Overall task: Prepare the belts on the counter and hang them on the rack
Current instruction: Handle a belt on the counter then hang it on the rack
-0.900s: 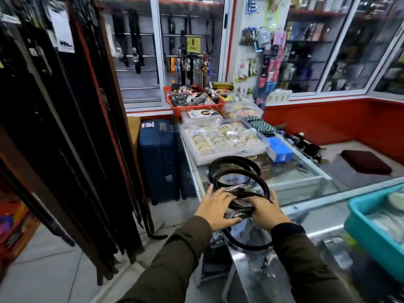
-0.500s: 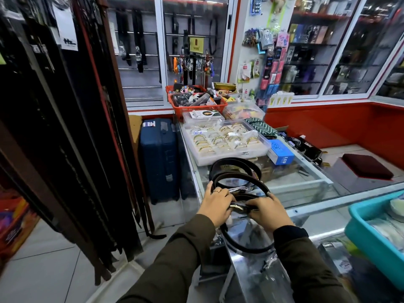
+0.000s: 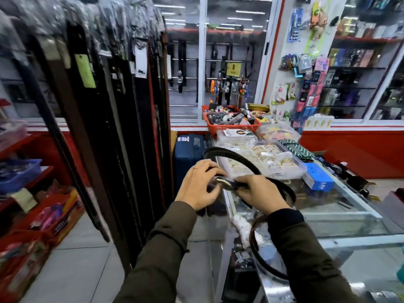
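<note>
Looping up over the glass counter (image 3: 341, 217), a coiled black belt (image 3: 236, 157) is held in the air by both hands. Its silver buckle (image 3: 222, 182) sits between them: the left hand (image 3: 197, 186) closes its fingers around the strap and buckle from the left, and the right hand (image 3: 259, 193) pinches the strap just right of the buckle, with thumb and fingers closed on it. One turn of the coil arcs up behind the left hand; another curves down past the right wrist. Both arms wear dark olive sleeves, and a ring shows on the left hand.

Lower down, a second dark belt (image 3: 256, 256) lies curled on the counter's near end, partly hidden by the right sleeve.

Beyond the hands, a clear plastic box of gold rings (image 3: 264, 158) rests on the counter, a blue carton (image 3: 318, 179) just to its right, and a red basket (image 3: 231, 122) of small goods behind it. A blue suitcase (image 3: 188, 158) stands on the floor beside the counter. To the left hangs the belt rack (image 3: 113, 119), crowded with dark straps, several carrying paper tags, their tops blurred.
</note>
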{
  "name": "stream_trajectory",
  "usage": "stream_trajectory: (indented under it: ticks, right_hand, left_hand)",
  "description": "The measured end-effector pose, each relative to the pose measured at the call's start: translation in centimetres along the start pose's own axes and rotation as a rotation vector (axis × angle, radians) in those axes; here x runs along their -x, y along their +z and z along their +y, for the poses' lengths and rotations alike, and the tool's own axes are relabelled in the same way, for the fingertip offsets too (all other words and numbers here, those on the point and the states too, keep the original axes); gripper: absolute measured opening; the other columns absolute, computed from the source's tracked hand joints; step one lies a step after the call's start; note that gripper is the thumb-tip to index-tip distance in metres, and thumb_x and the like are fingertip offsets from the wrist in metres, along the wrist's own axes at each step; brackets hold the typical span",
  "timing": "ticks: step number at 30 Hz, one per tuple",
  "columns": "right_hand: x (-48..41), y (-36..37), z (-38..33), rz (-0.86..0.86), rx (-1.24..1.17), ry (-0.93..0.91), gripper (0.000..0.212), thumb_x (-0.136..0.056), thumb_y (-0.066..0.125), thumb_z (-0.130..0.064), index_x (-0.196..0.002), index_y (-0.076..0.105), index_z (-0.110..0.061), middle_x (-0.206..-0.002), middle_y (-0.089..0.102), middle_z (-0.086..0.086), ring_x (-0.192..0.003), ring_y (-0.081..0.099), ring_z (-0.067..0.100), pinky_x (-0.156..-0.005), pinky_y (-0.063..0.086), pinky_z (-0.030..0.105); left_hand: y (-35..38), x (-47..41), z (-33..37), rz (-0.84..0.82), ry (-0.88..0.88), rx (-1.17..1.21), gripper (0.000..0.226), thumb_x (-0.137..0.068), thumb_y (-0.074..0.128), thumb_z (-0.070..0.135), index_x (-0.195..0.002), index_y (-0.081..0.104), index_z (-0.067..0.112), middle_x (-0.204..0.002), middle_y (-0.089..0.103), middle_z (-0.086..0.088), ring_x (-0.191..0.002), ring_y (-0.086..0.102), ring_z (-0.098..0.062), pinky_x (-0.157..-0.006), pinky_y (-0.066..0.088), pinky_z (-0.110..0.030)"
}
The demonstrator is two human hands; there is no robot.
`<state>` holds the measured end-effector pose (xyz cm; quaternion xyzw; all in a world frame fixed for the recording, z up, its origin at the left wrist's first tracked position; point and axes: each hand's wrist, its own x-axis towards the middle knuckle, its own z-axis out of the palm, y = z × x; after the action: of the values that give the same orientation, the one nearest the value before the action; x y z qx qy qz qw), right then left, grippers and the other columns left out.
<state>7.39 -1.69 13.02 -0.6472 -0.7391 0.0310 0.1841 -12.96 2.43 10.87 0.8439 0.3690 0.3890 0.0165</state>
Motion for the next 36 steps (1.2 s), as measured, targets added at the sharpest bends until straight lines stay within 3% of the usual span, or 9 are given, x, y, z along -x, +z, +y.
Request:
stream_trajectory:
  ticks: [3, 5, 8, 11, 15, 22, 29, 32, 36]
  right_hand:
    - [-1.7, 1.1, -2.7, -0.043, -0.198, -0.047, 0.030, -0.088, 0.071, -0.030, -0.118, 0.073, -0.029, -0.109, 0.078, -0.002, -0.104, 0.070, 0.020, -0.081, 0.053, 0.033]
    - [-2.5, 1.9, -4.5, -0.061, -0.387, -0.097, 0.028, -0.088, 0.074, -0.024, -0.116, 0.074, -0.022, -0.103, 0.077, -0.004, -0.099, 0.070, 0.013, -0.083, 0.052, 0.029]
    - [-3.3, 3.1, -7.6, -0.068, -0.559, -0.135, 0.038, -0.084, 0.078, -0.033, -0.118, 0.074, -0.017, -0.095, 0.071, -0.009, -0.091, 0.065, 0.007, -0.083, 0.051, 0.028]
    - [-3.8, 4.1, -10.5, -0.085, -0.705, -0.184, 0.029, -0.085, 0.077, -0.036, -0.110, 0.076, -0.024, -0.094, 0.077, 0.001, -0.091, 0.066, 0.008, -0.085, 0.053, 0.034]
    - [-3.7, 3.8, -14.0, -0.091, -0.768, -0.261, 0.016, -0.088, 0.077, -0.030, -0.103, 0.079, -0.029, -0.090, 0.080, -0.002, -0.088, 0.072, 0.006, -0.083, 0.055, 0.027]
    - [-3.7, 2.7, -20.1, 0.228, -0.961, -0.224, 0.026, -0.072, 0.091, -0.025, -0.093, 0.077, -0.023, -0.083, 0.076, -0.005, -0.077, 0.073, 0.006, -0.071, 0.055, 0.008]
    - [-6.5, -0.3, -25.2, -0.056, -1.219, -0.394, 0.023, -0.089, 0.074, -0.010, -0.111, 0.076, -0.018, -0.095, 0.079, -0.002, -0.097, 0.076, 0.012, -0.076, 0.061, 0.021]
    - [-8.4, -1.4, -27.8, -0.046, -1.284, -0.416, 0.022, -0.090, 0.074, -0.007, -0.106, 0.077, -0.021, -0.097, 0.080, 0.006, -0.098, 0.076, 0.017, -0.084, 0.063, 0.030]
    - [-10.6, -3.1, -31.3, -0.016, -1.464, -0.380, 0.024, -0.085, 0.078, -0.005, -0.109, 0.076, -0.002, -0.099, 0.080, 0.017, -0.095, 0.078, 0.024, -0.084, 0.064, 0.036]
  left_hand:
    - [-2.7, 1.8, -1.1, 0.122, -0.175, 0.088, 0.037, -0.089, 0.066, 0.028, -0.126, 0.062, 0.029, -0.139, 0.047, 0.005, -0.135, 0.042, -0.014, -0.111, 0.037, -0.027]
    - [-3.9, 2.9, -1.4, 0.221, -0.346, 0.250, 0.048, -0.092, 0.071, 0.027, -0.136, 0.051, 0.029, -0.140, 0.044, 0.007, -0.126, 0.050, -0.010, -0.103, 0.044, -0.019]
    - [-5.4, 4.1, -1.8, 0.418, -0.635, 0.555, 0.039, -0.089, 0.077, 0.025, -0.124, 0.058, 0.022, -0.113, 0.064, -0.001, -0.090, 0.068, -0.020, -0.071, 0.059, -0.024]
    - [-6.8, 5.2, -2.5, 0.432, -0.790, 0.826, 0.018, -0.090, 0.076, 0.021, -0.107, 0.071, 0.018, -0.099, 0.073, -0.007, -0.092, 0.073, -0.022, -0.066, 0.061, -0.025]
    - [-9.6, 6.6, -3.6, 0.413, -0.754, 0.809, 0.020, -0.092, 0.073, 0.014, -0.112, 0.073, 0.014, -0.101, 0.074, -0.003, -0.084, 0.073, -0.005, -0.066, 0.060, -0.021]
    - [-15.6, 6.2, -3.6, 0.596, -0.671, 0.786, 0.023, -0.094, 0.070, 0.013, -0.113, 0.073, 0.000, -0.100, 0.077, -0.007, -0.092, 0.075, -0.008, -0.086, 0.063, -0.032]
    - [-22.0, 4.7, -4.0, 0.741, -0.576, 0.779, 0.013, -0.092, 0.073, 0.014, -0.104, 0.077, 0.011, -0.099, 0.079, -0.008, -0.095, 0.076, -0.015, -0.077, 0.061, -0.027]
    - [-24.6, 4.2, -4.4, 0.744, -0.574, 0.850, 0.017, -0.092, 0.073, 0.010, -0.108, 0.076, 0.010, -0.100, 0.078, -0.007, -0.095, 0.075, -0.015, -0.078, 0.061, -0.022]
    - [-28.0, 2.8, -4.9, 0.759, -0.552, 0.848, 0.031, -0.093, 0.069, 0.003, -0.123, 0.068, -0.003, -0.102, 0.077, -0.011, -0.086, 0.076, -0.011, -0.077, 0.062, -0.021]
